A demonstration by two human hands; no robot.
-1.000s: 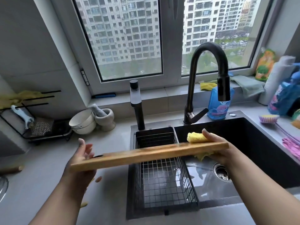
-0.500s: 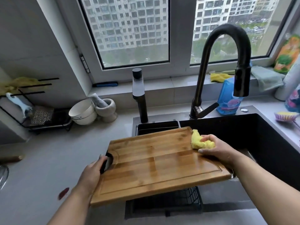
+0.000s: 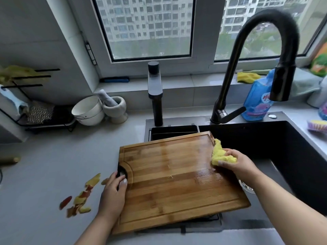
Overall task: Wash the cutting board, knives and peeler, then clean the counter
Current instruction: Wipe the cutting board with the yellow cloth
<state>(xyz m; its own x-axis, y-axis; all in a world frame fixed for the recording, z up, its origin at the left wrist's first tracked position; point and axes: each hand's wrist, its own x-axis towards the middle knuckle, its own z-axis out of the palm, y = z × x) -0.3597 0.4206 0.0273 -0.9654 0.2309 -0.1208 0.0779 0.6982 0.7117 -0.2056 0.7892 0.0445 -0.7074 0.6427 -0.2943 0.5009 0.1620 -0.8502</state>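
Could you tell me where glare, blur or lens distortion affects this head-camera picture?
In the head view, window daylight leaves a glossy sheen on the wet right part of the cutting board beside the yellow cloth; the black faucet looks soft-edged and bulges; window frames bow with wide-angle distortion; the fruit peels are slightly smeared.

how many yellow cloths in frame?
2. One yellow cloth is gripped by the right hand against the cutting board; another lies on the windowsill. More may be hidden.
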